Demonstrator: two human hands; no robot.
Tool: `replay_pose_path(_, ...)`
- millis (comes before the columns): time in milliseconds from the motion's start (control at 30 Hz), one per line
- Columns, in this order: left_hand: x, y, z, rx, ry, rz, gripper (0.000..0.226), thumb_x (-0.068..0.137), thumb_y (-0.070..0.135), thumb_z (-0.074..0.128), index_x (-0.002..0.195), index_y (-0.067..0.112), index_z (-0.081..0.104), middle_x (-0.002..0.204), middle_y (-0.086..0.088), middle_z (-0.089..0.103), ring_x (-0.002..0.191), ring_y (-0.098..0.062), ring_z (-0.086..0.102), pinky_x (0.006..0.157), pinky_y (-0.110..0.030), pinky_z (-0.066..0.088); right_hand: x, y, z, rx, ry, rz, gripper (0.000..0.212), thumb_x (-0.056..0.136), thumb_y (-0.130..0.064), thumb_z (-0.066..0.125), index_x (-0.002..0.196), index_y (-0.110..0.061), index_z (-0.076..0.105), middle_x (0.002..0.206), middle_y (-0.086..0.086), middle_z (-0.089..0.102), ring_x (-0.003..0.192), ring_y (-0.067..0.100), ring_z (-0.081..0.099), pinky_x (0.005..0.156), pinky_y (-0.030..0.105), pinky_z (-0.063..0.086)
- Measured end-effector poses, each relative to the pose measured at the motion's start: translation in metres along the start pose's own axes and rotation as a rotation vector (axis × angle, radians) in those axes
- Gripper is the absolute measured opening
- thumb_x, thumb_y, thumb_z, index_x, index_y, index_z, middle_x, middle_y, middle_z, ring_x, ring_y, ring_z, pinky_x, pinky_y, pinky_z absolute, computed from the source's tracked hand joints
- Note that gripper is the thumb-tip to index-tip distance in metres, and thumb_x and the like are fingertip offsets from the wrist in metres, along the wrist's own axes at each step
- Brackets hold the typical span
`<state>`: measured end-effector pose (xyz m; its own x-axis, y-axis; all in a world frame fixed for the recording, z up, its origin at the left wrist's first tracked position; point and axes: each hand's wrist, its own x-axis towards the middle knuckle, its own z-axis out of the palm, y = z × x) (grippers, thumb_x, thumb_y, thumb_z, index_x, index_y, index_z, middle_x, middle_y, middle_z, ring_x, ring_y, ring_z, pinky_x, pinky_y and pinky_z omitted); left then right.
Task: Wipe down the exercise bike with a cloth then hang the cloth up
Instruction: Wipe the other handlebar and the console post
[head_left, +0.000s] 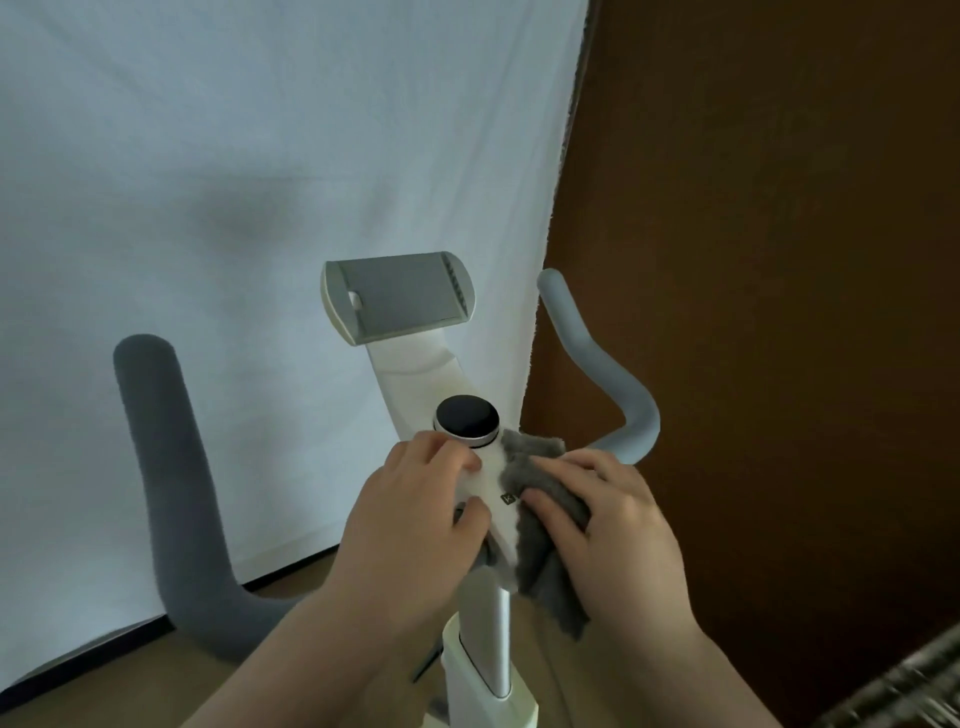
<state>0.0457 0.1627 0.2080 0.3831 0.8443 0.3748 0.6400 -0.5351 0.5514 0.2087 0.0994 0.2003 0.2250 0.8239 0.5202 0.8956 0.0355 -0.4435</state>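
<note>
Head view: right hand (613, 525) presses the cloth (545, 530) on the bike stem's (493, 499) right edge; left hand (415, 514) grips its left.

A: What fills the background, upper left?
B: A white sheet (249, 171), hanging, its hem near the tan floor (171, 670).
A: And to the right?
B: A dark brown wall (779, 234); a blurred woven object (904, 691), unidentifiable, at the lower right corner

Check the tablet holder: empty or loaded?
Empty. The tablet holder shows its bare grey pad, with no device resting in it.
</note>
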Motion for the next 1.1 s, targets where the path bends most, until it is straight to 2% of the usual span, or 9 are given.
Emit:
replay_pose_path(100,0.004,0.003,0.01,0.065,0.019,-0.012,0.033,0.091,0.04,0.04,0.12,0.029,0.05,0.123,0.013,0.048,0.111,-0.004,0.038,0.085,-0.016,0.035,0.016,0.001,0.011,-0.078,0.035,-0.019,0.023,0.086,-0.033,0.065,0.105,-0.024,0.072,0.102,-0.009,0.065,0.091,0.012,0.059,0.072,0.02,0.05)
replay_pose_path(167,0.003,0.004,0.014,0.089,0.028,0.0,0.043,0.09,0.044,0.031,0.123,0.027,0.051,0.125,0.008,0.048,0.114,-0.009,0.04,0.086,-0.019,0.036,0.039,-0.002,0.015,-0.076,-0.051,-0.044,0.019,0.09,-0.032,0.063,0.106,-0.025,0.071,0.102,-0.008,0.065,0.091,0.011,0.057,0.073,0.02,0.047)
replay_pose_path(233,0.001,0.002,0.012,0.031,0.012,-0.046,0.034,0.095,0.039,0.04,0.126,0.029,0.05,0.127,0.011,0.044,0.117,-0.009,0.038,0.089,-0.02,0.035,0.053,-0.002,0.015,-0.073,-0.134,-0.059,0.019,0.094,-0.035,0.058,0.107,-0.029,0.069,0.101,-0.008,0.063,0.095,0.01,0.054,0.076,0.022,0.048)
replay_pose_path(433,0.003,-0.001,0.002,-0.165,0.012,-0.24,0.029,0.088,0.034,0.058,0.117,0.037,0.052,0.122,0.027,0.043,0.107,-0.001,0.043,0.087,-0.022,0.039,0.039,0.004,0.009,-0.141,-0.131,-0.196,0.022,0.091,-0.039,0.057,0.104,-0.027,0.071,0.096,-0.009,0.061,0.088,0.01,0.056,0.069,0.024,0.051)
replay_pose_path(567,0.004,0.001,0.004,-0.151,0.013,-0.26,0.027,0.09,0.034,0.057,0.115,0.038,0.051,0.122,0.028,0.043,0.089,-0.003,0.044,0.082,-0.025,0.041,0.058,0.006,0.013,-0.137,-0.207,-0.211,0.024,0.095,-0.042,0.052,0.109,-0.029,0.067,0.103,-0.008,0.058,0.095,0.007,0.05,0.075,0.017,0.038)
replay_pose_path(633,0.002,0.0,0.004,-0.15,0.017,-0.293,0.025,0.091,0.034,0.054,0.115,0.04,0.05,0.121,0.031,0.043,0.086,0.0,0.046,0.082,-0.024,0.041,0.05,0.011,0.009,-0.146,-0.233,-0.312,0.018,0.088,-0.037,0.066,0.1,-0.025,0.071,0.098,-0.006,0.064,0.092,0.006,0.047,0.075,0.016,0.034)
replay_pose_path(700,0.001,-0.003,0.003,-0.219,0.026,-0.329,0.025,0.093,0.029,0.053,0.114,0.042,0.052,0.12,0.032,0.047,0.094,0.002,0.051,0.088,-0.025,0.042,0.041,0.014,0.003,-0.102,-0.238,-0.351,0.017,0.086,-0.035,0.065,0.097,-0.024,0.073,0.094,-0.007,0.065,0.09,0.005,0.044,0.076,0.02,0.036)
replay_pose_path(833,0.009,-0.007,0.001,-0.398,0.056,-0.421,0.023,0.095,0.02,0.054,0.107,0.038,0.06,0.12,0.027,0.053,0.111,0.004,0.051,0.094,-0.023,0.039,0.052,0.003,0.011,-0.037,-0.283,-0.292,0.029,0.096,-0.04,0.045,0.115,-0.027,0.062,0.111,-0.006,0.054,0.102,0.013,0.049,0.084,0.03,0.042)
replay_pose_path(1100,0.011,-0.009,0.0,-0.469,0.064,-0.425,0.029,0.097,0.016,0.045,0.118,0.029,0.06,0.12,0.014,0.059,0.108,0.001,0.055,0.088,-0.016,0.04,0.047,-0.027,0.015,-0.014,-0.319,-0.269,0.029,0.096,-0.038,0.045,0.119,-0.03,0.06,0.114,-0.006,0.05,0.104,0.014,0.045,0.085,0.033,0.042)
